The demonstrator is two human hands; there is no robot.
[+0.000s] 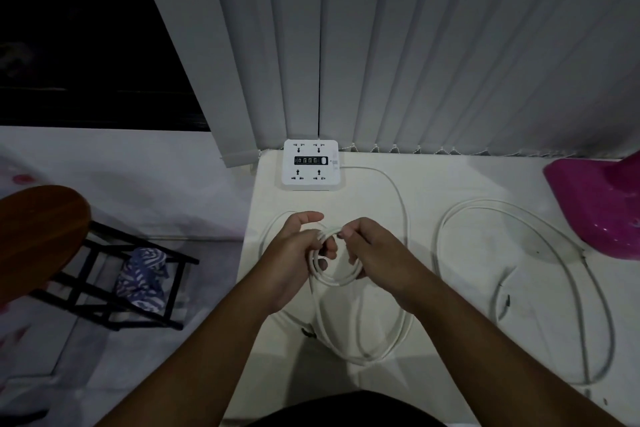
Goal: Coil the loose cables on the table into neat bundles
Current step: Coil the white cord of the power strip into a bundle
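Head view: grey blinds hang behind a white counter, with a wooden stool on the floor to its left and a glossy pink base at its right edge. The right cable lies on the counter in one wide, slack loop, untouched and well apart from the hands. A white strip sits at the back against the blinds. Its lead runs right, curves down behind the right wrist and sprawls in loose loops under both forearms.

The left hand has its grip curled round one side of a small coil, which is held just above the counter in front of the body. The right hand pinches a strand at the coil's top, its other fingers tucked under the far side. The coil appears to be wound from the lead, though the hands hide the join.

Only a few turns are made, so much of the lead is judged to be left to wind. The risks from here:
- The left grip slackens while a new turn is fed in, and the springy loops fan out.
- The slack under the arms catches on a wrist and twists, giving uneven turns.
- A hard pull on the lead drags the light strip forward.
- The loops near the front edge slide off the counter.
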